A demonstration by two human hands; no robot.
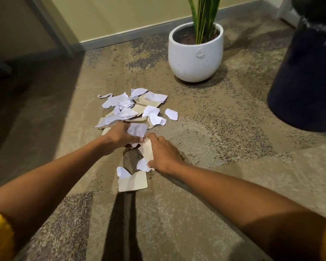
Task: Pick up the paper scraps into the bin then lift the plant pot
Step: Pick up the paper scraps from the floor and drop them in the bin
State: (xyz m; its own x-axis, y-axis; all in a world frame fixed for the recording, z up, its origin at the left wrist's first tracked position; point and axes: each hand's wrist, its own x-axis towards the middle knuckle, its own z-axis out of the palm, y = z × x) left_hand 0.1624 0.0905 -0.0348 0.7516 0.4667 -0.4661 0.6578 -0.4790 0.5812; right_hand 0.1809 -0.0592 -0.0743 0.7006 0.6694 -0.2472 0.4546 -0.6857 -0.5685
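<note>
A pile of white and tan paper scraps [137,107] lies on the carpet in the middle of the view. My left hand [120,135] is closed around a crumpled white scrap [137,129] at the pile's near edge. My right hand [163,154] grips a tan scrap [146,148] and a small white one just beside it. A tan piece with a white scrap [133,180] lies loose closer to me. The white plant pot [195,53] with green leaves stands beyond the pile. The dark blue bin [305,76] stands at the right edge.
A wall with a grey baseboard [124,35] runs behind the pot. A grey door frame [51,29] stands at the far left. Patterned brown carpet [215,129] spreads between the pile and the bin.
</note>
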